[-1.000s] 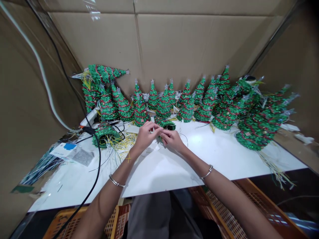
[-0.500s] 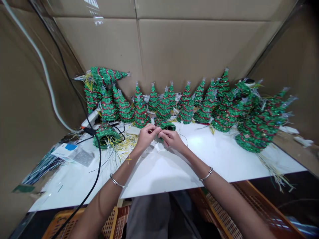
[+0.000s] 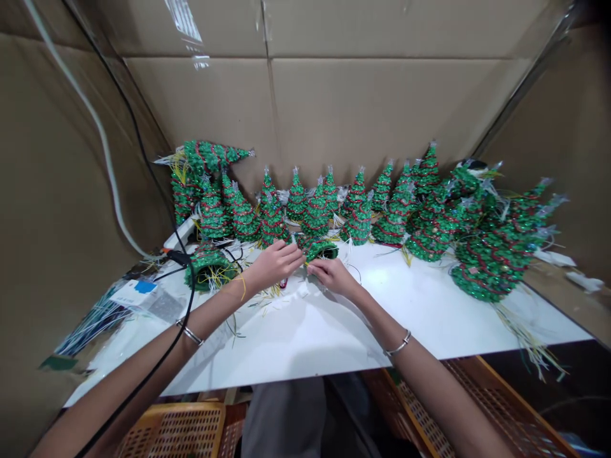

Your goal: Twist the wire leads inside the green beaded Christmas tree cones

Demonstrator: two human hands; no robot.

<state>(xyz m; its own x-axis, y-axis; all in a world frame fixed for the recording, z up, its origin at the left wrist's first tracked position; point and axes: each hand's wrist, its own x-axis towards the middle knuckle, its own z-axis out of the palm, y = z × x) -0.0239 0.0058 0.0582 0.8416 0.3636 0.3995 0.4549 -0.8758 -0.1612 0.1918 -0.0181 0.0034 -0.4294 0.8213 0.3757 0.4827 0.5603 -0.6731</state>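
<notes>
My left hand (image 3: 275,262) is closed, its fingers curled over a red-handled tool (image 3: 283,282). Only a bit of red shows below the palm, and the tool's kind is hidden. To its right, the thumb and fingers of my right hand (image 3: 333,277) are pinched together at a thin yellow wire (image 3: 306,263). Just behind both hands, a green tinsel Christmas tree (image 3: 328,250) lies on its side with its hollow round base facing me. Cut yellow and white wire scraps lie under and left of my left hand.
Several small tinsel trees (image 3: 316,213) stand in a row along the cardboard wall (image 3: 391,108). A tipped tree (image 3: 205,262) with wires lies left. A black cable (image 3: 192,289) crosses over my left forearm. Orange crates (image 3: 179,426) sit below the white table (image 3: 334,346).
My hands have moved slightly apart from a fingertip-to-fingertip pinch. My left hand has turned palm down, and a red handle now shows under it. The view has tilted up a little.
</notes>
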